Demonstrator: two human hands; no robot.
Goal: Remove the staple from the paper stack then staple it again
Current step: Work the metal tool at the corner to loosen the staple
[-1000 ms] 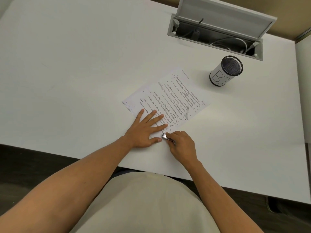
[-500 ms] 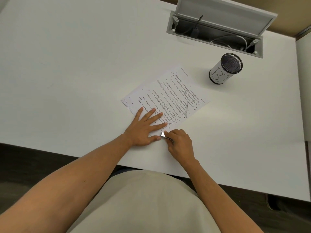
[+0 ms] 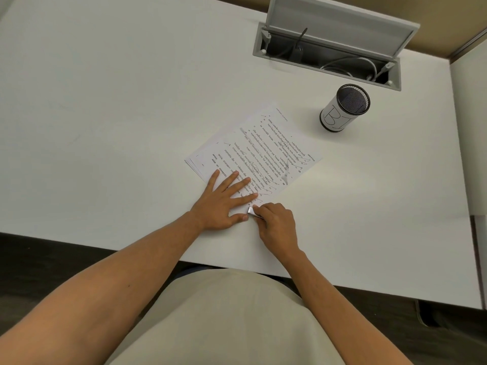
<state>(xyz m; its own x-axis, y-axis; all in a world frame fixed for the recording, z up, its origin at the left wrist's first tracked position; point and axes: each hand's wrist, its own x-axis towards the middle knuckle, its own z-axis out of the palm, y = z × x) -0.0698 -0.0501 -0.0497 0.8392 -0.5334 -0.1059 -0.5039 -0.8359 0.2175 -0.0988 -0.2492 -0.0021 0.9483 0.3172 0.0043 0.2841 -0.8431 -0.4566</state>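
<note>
A stack of printed paper (image 3: 258, 146) with pen marks lies slanted on the white desk (image 3: 105, 101). My left hand (image 3: 224, 198) presses flat on the stack's near corner, fingers spread and straight. My right hand (image 3: 276, 222) sits just right of it, fingers curled round a small shiny metal tool (image 3: 251, 210) whose tip meets the paper's near corner beside my left thumb. The staple itself is too small to see.
A mesh pen cup (image 3: 345, 108) with a white label stands at the back right of the paper. Behind it an open cable hatch (image 3: 326, 51) with cords is set into the desk. The desk's front edge runs close below my hands.
Both hands stay at the paper's near corner. The view has shifted slightly; the metal tool's tip sits a touch closer to my left thumb.
</note>
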